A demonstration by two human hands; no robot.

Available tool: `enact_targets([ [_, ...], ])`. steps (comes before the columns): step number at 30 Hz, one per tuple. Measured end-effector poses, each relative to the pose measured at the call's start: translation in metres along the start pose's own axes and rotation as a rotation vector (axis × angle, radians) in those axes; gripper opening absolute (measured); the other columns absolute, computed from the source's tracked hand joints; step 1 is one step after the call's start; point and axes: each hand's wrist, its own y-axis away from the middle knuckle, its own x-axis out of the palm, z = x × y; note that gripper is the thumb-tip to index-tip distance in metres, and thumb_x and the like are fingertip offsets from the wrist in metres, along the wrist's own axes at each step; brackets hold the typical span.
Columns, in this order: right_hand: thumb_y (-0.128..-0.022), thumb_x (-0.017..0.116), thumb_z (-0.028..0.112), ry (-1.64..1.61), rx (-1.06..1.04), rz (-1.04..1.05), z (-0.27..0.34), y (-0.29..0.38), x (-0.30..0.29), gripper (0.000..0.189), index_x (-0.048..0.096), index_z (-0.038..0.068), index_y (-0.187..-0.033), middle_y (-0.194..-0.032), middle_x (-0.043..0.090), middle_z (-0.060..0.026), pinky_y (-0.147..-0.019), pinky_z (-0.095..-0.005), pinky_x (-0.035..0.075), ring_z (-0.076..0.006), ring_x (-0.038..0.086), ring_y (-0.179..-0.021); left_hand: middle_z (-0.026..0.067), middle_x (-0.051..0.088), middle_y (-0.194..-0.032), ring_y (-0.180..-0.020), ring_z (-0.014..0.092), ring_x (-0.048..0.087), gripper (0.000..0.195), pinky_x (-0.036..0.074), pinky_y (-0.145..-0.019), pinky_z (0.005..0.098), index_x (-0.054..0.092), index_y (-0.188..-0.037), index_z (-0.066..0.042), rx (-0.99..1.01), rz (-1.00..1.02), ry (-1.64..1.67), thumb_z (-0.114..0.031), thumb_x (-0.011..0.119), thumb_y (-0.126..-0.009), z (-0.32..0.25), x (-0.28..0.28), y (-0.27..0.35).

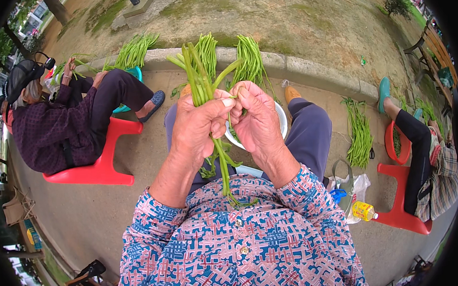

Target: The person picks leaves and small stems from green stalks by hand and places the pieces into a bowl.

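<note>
A bunch of long green vegetable stems (199, 82) is gripped in my left hand (200, 123). Thick ends stand out above the fist, and thinner ends with some leaves hang below it against my shirt. My right hand (255, 115) is close beside it, thumb and fingertips pinched on a thin green piece of stem. Partly hidden under my hands, a white plastic basket (282, 118) sits between my knees with some greens in it. Two bundles of green stems, a left one (207, 54) and a right one (248, 59), lie across the curb beyond my hands.
At left a person sits on a red plastic stool (113, 150) beside a teal basin (136, 72). Another person sits at right by a red basin (401, 156). More stems (358, 135) lie on the pavement, near a plastic bag and a yellow-labelled bottle (363, 211). A concrete curb (307, 68) crosses ahead.
</note>
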Motion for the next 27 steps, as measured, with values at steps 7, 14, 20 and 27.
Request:
enact_targets([
  [7,-0.088,0.058,0.017,0.175,-0.080,0.111,0.004,0.001,-0.011,0.015,0.054,0.003,-0.081,-0.066,0.047,0.0030,-0.052,-0.0201,0.030,-0.0048,0.038,-0.058,-0.0009,0.050,-0.058,-0.041,0.003,0.039,0.006,0.028,-0.036,0.0184,0.060,-0.081,0.000,0.052,-0.033,0.028,-0.005,0.062,-0.078,0.007,0.005,0.006],
  [14,-0.089,0.055,0.015,0.533,-0.229,0.228,0.017,0.002,-0.020,0.016,0.055,0.001,-0.084,-0.070,0.049,0.0024,-0.057,-0.0202,0.034,-0.0048,0.042,-0.065,-0.0045,0.050,-0.058,-0.044,0.001,0.038,0.004,0.025,-0.039,0.0176,0.062,-0.082,-0.001,0.218,-0.002,-0.091,-0.004,0.061,-0.079,0.020,0.004,0.003],
  [20,-0.087,0.057,0.013,0.736,-0.209,0.255,0.028,0.010,-0.021,0.014,0.055,0.000,-0.081,-0.075,0.050,0.0021,-0.059,-0.0221,0.037,-0.0062,0.043,-0.068,-0.0047,0.048,-0.057,-0.043,0.002,0.037,0.004,0.026,-0.039,0.0193,0.061,-0.083,-0.003,0.236,-0.146,-0.144,-0.004,0.062,-0.079,0.026,0.010,0.003],
  [27,-0.088,0.053,0.017,0.434,-0.040,0.203,0.021,0.011,-0.028,0.016,0.058,0.003,-0.084,-0.064,0.046,0.0041,-0.053,-0.0200,0.033,-0.0066,0.041,-0.058,0.0010,0.054,-0.064,-0.043,0.006,0.041,0.011,0.031,-0.037,0.0206,0.059,-0.087,-0.003,0.091,-0.212,0.147,-0.006,0.066,-0.079,0.006,-0.004,-0.008],
])
